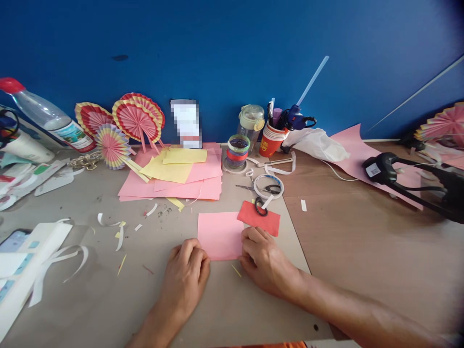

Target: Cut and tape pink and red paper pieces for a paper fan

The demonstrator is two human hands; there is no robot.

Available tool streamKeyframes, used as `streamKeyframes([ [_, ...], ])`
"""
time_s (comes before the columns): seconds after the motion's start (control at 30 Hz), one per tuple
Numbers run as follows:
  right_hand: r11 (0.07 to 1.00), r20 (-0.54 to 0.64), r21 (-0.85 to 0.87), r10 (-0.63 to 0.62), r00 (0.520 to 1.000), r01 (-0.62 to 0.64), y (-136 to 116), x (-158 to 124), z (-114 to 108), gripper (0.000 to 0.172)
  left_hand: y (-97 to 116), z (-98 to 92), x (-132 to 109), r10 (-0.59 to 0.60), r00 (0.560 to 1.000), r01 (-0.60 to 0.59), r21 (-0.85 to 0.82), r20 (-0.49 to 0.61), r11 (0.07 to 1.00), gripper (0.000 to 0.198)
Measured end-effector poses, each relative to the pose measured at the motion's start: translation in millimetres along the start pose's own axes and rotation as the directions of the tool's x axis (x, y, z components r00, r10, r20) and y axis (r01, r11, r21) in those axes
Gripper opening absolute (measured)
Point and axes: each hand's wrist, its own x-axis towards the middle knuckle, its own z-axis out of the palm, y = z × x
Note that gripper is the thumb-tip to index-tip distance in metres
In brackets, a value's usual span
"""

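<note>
A pink sheet of paper (219,234) lies flat on the grey table mat in front of me. My left hand (188,266) is closed on its lower left edge, fingers curled and pressed together. At the right edge, my right hand (259,256) pinches the same sheet, its fingertips partly hidden. Just beyond that hand is a folded red paper piece (259,218). Black-handled scissors (260,207) rest with one handle over the red paper. Behind them sits a roll of clear tape (268,187).
Pink sheets (170,191) with yellow paper (168,170) on top lie behind. Paper fans (137,118), a bottle (68,130) and a propped phone (186,123) stand along the blue wall. A red cup (271,140) holds tools. White strips (119,237) are scattered at left.
</note>
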Motion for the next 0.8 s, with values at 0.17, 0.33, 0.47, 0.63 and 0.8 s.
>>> streamKeyframes([
  [0.17,0.998,0.038,0.026,0.054,0.998,-0.055,0,3,-1,0.017,0,1.1,0,-0.033,0.999,0.033,-0.017,0.024,0.999,0.016],
  [0.33,0.996,0.066,0.041,0.073,0.995,-0.076,-1,4,-4,0.023,0,3.0,0,-0.098,0.995,0.099,-0.044,0.027,0.994,0.014],
  [0.47,0.999,0.074,0.042,0.023,0.997,-0.026,-2,3,-7,0.023,2,3.3,0,-0.143,0.990,0.143,-0.076,0.002,0.987,0.014],
  [0.63,0.999,0.098,0.011,-0.034,0.995,0.033,1,2,-7,0.024,-1,2.1,-1,-0.162,0.987,0.163,-0.117,0.014,0.980,0.017],
  [0.8,0.996,0.062,0.028,-0.081,0.995,0.080,3,2,-15,0.019,-4,1.9,-3,-0.187,0.982,0.191,-0.115,0.040,0.975,0.015],
])
